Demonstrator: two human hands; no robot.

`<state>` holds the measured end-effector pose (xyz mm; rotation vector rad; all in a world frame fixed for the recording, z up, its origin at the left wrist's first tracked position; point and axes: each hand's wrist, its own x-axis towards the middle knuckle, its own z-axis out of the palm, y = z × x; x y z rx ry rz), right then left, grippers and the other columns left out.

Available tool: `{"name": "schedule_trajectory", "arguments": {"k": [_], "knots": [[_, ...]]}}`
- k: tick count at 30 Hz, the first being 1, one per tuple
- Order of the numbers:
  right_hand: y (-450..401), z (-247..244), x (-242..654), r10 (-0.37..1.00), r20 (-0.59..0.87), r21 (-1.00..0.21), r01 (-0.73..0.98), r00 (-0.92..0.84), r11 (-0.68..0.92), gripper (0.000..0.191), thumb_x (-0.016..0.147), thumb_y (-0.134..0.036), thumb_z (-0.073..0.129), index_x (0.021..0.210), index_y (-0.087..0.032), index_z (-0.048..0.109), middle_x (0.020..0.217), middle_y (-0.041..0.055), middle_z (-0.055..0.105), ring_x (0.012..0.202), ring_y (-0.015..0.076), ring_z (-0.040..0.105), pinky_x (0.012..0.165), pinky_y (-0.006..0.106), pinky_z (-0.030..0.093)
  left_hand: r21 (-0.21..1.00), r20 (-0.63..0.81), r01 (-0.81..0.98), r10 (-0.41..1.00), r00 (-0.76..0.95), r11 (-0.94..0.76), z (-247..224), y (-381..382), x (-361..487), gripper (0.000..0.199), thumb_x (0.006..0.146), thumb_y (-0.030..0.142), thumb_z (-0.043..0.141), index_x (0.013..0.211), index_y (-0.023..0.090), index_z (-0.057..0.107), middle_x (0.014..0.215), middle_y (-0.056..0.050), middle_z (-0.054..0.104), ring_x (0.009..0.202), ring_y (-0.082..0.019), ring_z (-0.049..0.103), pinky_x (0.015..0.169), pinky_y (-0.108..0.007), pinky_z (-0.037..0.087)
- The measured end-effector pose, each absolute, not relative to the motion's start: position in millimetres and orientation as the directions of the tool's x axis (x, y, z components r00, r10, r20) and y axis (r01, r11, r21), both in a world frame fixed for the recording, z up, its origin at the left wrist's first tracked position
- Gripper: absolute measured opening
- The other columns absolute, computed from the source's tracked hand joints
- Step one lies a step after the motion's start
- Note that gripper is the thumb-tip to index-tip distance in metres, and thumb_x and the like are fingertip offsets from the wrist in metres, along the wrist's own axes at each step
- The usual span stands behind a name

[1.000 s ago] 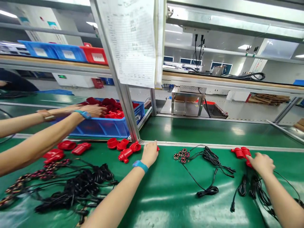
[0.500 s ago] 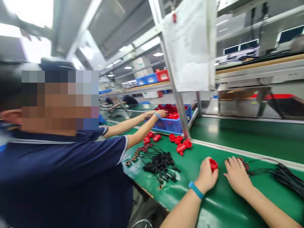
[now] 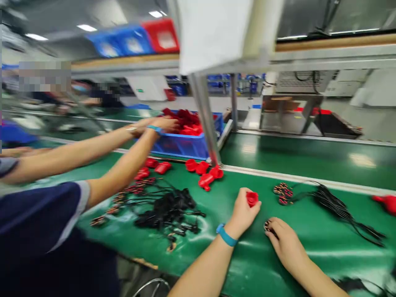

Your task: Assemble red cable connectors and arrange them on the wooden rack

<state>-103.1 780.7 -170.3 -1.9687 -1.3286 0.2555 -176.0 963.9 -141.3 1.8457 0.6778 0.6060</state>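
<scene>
My left hand (image 3: 243, 210), with a blue band at the wrist, is closed around a red plastic cup-shaped part (image 3: 253, 199), its hollow end facing up. To the right, my right hand (image 3: 283, 239) pinches a small round copper-and-black coil (image 3: 266, 226) between thumb and fingers, just above the green work surface. Beyond that hand lie several similar coils (image 3: 282, 193) joined to a bundle of black cables (image 3: 332, 202). Left of my hands are several loose red parts (image 3: 210, 177) and a tangled pile of black cables (image 3: 168, 208).
A co-worker's hands (image 3: 165, 123) reach into a blue bin (image 3: 185, 145) of red parts at the back left. A metal post (image 3: 206, 119) rises beside it. Another red part (image 3: 388, 204) lies at the right edge. A shelf (image 3: 123, 66) with bins runs above.
My right hand has come back toward me from the coils, now with one coil in its fingers. My left hand still holds the red part. The view has turned right.
</scene>
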Motion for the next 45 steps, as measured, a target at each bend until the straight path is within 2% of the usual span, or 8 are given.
{"name": "schedule_trajectory", "arguments": {"k": [6,10,14,16,20,26,37,45], "knots": [[781.6,-166.0,-88.5,0.822,0.145,-0.732,0.618,0.551,-0.286,0.019,0.087,-0.002,0.070,0.088,-0.019,0.063,0.102,0.0054,0.066,0.094,0.0202,0.066,0.088,0.034,0.056,0.919,0.130,0.133,0.604,0.786,-0.371,-166.1,969.1,-174.5,0.043,0.093,0.040,0.064,0.129,0.020,0.051,0.123,-0.012,0.064,0.111,-0.024,0.064,0.101,-0.043,0.048],[781.4,-170.4,-89.3,0.807,0.119,-0.736,0.597,0.579,-0.320,0.019,0.083,-0.003,0.075,0.092,-0.019,0.067,0.103,0.0055,0.065,0.091,0.0192,0.065,0.084,0.033,0.056,0.872,0.183,0.136,0.571,0.801,-0.470,-168.6,969.3,-177.5,0.041,0.093,0.041,0.066,0.126,0.021,0.056,0.121,-0.010,0.064,0.111,-0.024,0.065,0.102,-0.042,0.049],[777.4,-161.2,-89.4,0.784,0.253,-0.807,0.571,0.567,-0.152,0.018,0.085,-0.003,0.071,0.093,-0.019,0.065,0.102,0.0048,0.065,0.091,0.0176,0.065,0.085,0.031,0.056,0.856,0.165,0.194,0.609,0.776,-0.479,-161.6,965.7,-179.1,0.045,0.086,0.044,0.074,0.120,0.021,0.057,0.114,-0.009,0.067,0.102,-0.025,0.067,0.095,-0.043,0.053],[773.6,-151.1,-89.0,0.726,0.360,-0.835,0.549,0.587,-0.030,0.018,0.089,-0.006,0.066,0.101,-0.020,0.065,0.113,0.0067,0.065,0.082,0.0138,0.064,0.082,0.030,0.058,0.857,0.157,0.197,0.605,0.781,-0.477,-157.8,960.8,-179.2,0.046,0.085,0.044,0.075,0.122,0.022,0.057,0.117,-0.009,0.068,0.103,-0.025,0.067,0.095,-0.043,0.054],[767.7,-131.5,-90.9,0.654,0.418,-0.857,0.512,0.631,0.054,0.042,0.094,-0.011,0.061,0.134,-0.020,0.055,0.131,0.0124,0.060,0.057,0.0069,0.052,0.071,0.029,0.060,0.828,0.213,0.138,0.532,0.819,-0.544,-156.2,945.9,-179.2,0.044,0.085,0.034,0.074,0.124,0.024,0.058,0.124,-0.008,0.067,0.112,-0.024,0.067,0.099,-0.043,0.054],[769.0,-125.0,-93.9,0.694,0.400,-0.864,0.499,0.599,0.068,0.033,0.096,-0.014,0.063,0.128,-0.021,0.062,0.123,0.0115,0.062,0.106,0.0218,0.065,0.097,0.039,0.060,0.739,0.327,0.029,0.395,0.858,-0.673,-164.9,933.5,-179.1,0.040,0.082,0.020,0.070,0.119,0.022,0.056,0.119,-0.008,0.067,0.108,-0.023,0.068,0.094,-0.039,0.058],[770.8,-132.1,-95.0,0.690,0.309,-0.862,0.500,0.654,-0.088,0.029,0.089,-0.013,0.074,0.117,-0.022,0.069,0.106,0.0058,0.059,0.082,0.0160,0.062,0.076,0.029,0.059,0.726,0.390,-0.077,0.317,0.864,-0.684,-163.6,928.4,-179.8,0.044,0.080,0.012,0.066,0.121,0.022,0.054,0.120,-0.009,0.066,0.112,-0.023,0.067,0.098,-0.039,0.058],[768.7,-132.0,-93.8,0.705,0.343,-0.848,0.527,0.621,-0.052,0.036,0.087,-0.014,0.069,0.121,-0.022,0.062,0.116,0.0095,0.060,0.101,0.0218,0.065,0.090,0.037,0.060,0.707,0.391,-0.067,0.310,0.867,-0.704,-163.5,929.0,-180.2,0.047,0.079,0.009,0.064,0.122,0.023,0.053,0.122,-0.010,0.066,0.113,-0.025,0.067,0.098,-0.043,0.059]]}}
